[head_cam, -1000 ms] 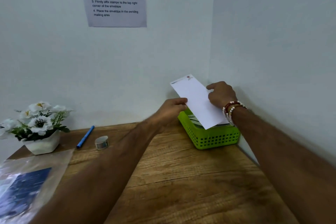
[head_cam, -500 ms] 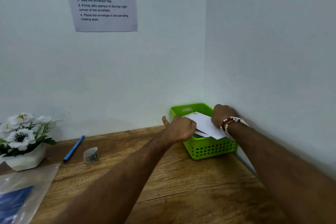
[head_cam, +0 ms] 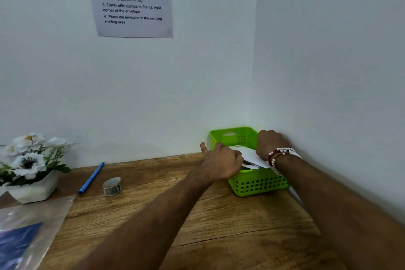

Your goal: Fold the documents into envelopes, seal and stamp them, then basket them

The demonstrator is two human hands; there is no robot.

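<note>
Both bare forearms reach forward, the left from 7 o'clock and the right from 4 o'clock. The left hand (head_cam: 221, 161) curls its fingers on the envelope (head_cam: 252, 155) at its 9 o'clock edge, thumb pointing to 12 o'clock. The right hand (head_cam: 270, 143), back upward, curls its fingers on the 3 o'clock edge.

We've got the basket (head_cam: 258, 184) in the bench's (head_cam: 219, 226) far right corner, envelopes (head_cam: 252, 156) inside. Left of it sit a small roll (head_cam: 112, 186), a pen (head_cam: 91, 177), then the flower pot (head_cam: 32, 192).

A blue pen (head_cam: 91, 177) lies near potted white flowers (head_cam: 28, 160).
</note>
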